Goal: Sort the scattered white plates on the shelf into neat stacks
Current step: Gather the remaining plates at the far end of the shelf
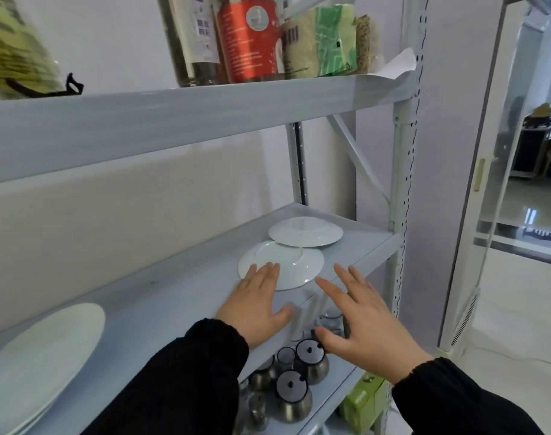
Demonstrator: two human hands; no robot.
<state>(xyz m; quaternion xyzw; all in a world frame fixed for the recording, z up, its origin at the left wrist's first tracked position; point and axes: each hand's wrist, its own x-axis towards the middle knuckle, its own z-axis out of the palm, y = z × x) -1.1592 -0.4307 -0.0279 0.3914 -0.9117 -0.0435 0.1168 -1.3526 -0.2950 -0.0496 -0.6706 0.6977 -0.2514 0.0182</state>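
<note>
Two black sleeves (180, 387) fill the bottom of the head view, both arms reaching onto the middle shelf (173, 296). The left hand (255, 306) lies flat, fingers straight, tips on the near rim of the nearer white plate (293, 271), probably to draw it forward. The right hand (362, 321) is spread wide just beside that plate and holds nothing (whether it touches the shelf edge I cannot tell). A farther plate (305, 235) overlaps the nearer one's back rim, so the pair is not yet squared. At far left, larger pale plates (48, 356) are cut off by the frame. Steel pots (310, 365) below are partly hidden.
</note>
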